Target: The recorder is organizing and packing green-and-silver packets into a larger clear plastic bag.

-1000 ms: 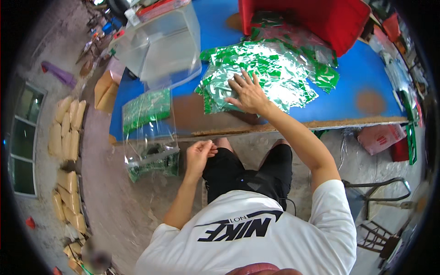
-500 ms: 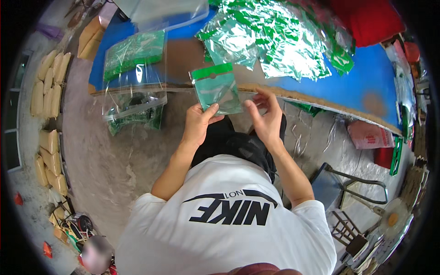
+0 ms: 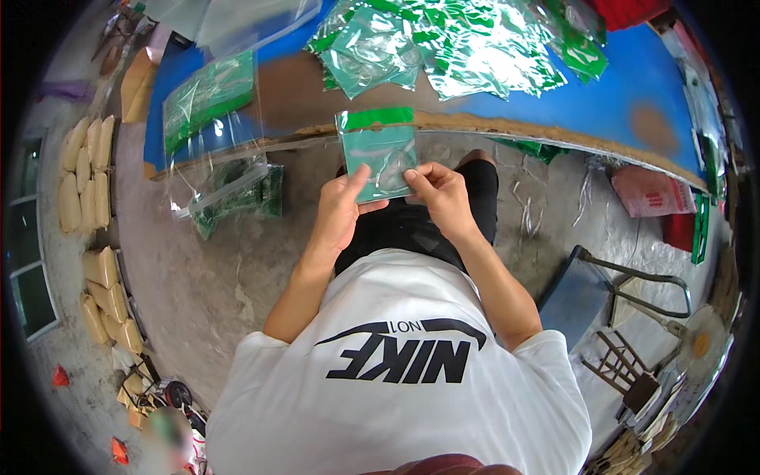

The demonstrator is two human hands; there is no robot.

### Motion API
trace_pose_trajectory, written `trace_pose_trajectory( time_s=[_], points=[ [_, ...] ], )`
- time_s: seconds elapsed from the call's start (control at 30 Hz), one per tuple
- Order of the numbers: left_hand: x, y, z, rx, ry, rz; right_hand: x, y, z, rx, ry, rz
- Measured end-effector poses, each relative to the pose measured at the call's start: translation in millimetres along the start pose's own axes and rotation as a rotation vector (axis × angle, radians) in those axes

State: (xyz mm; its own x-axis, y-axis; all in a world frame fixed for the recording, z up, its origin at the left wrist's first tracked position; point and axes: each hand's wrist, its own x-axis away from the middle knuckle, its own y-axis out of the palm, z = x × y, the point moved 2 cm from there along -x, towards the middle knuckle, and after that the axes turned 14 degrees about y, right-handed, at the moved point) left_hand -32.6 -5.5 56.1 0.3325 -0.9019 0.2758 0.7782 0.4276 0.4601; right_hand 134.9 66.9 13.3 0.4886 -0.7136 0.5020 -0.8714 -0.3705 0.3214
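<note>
A small flat plastic packet, teal with a green band along its top, is held upright in front of my lap. My left hand grips its lower left corner, thumb laid over the front. At the lower right edge, my right hand pinches the packet between thumb and fingers. Glare and folds blur what lies inside it. Ahead on the blue table is a spread pile of shiny green and transparent packets. A large transparent bag of similar green packets overhangs the table's edge at the left.
The table's worn front edge runs just beyond my hands. Beige filled bags are stacked at the far left. To the right stand a blue folding chair, a small wooden stool and a fan. A red cloth lies at the back right.
My right hand was apart from the packet with its fingers spread; now it pinches the packet's lower right edge. The packet stands straighter, and the whole view has shifted slightly.
</note>
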Motion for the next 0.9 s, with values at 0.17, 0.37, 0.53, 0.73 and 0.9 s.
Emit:
trace_pose_trajectory(
  time_s=[0.17, 0.37, 0.53, 0.73, 0.9],
  points=[
    [1.5, -22.6, -16.4, -0.191, 0.165, 0.093, -0.3, 19.1, -23.5, 0.499, -0.326, 0.149],
    [-7.8, -44.4, 8.7, -0.055, 0.197, 0.238, -93.8, 35.3, -139.6, 1.083, -1.061, 0.43],
    [-14.0, -61.5, 10.5, 0.073, 0.181, 0.259, -104.0, 47.3, -121.9, 1.662, -1.105, 0.185],
    [-21.9, -56.8, 1.1, 0.096, 0.096, 0.184, -71.8, 54.0, -104.2, 1.443, -0.796, -0.545],
    [-32.8, -60.3, -9.2, 0.207, 0.171, 0.249, -77.5, 38.4, -98.9, 1.606, -1.021, -0.16]
  ],
)
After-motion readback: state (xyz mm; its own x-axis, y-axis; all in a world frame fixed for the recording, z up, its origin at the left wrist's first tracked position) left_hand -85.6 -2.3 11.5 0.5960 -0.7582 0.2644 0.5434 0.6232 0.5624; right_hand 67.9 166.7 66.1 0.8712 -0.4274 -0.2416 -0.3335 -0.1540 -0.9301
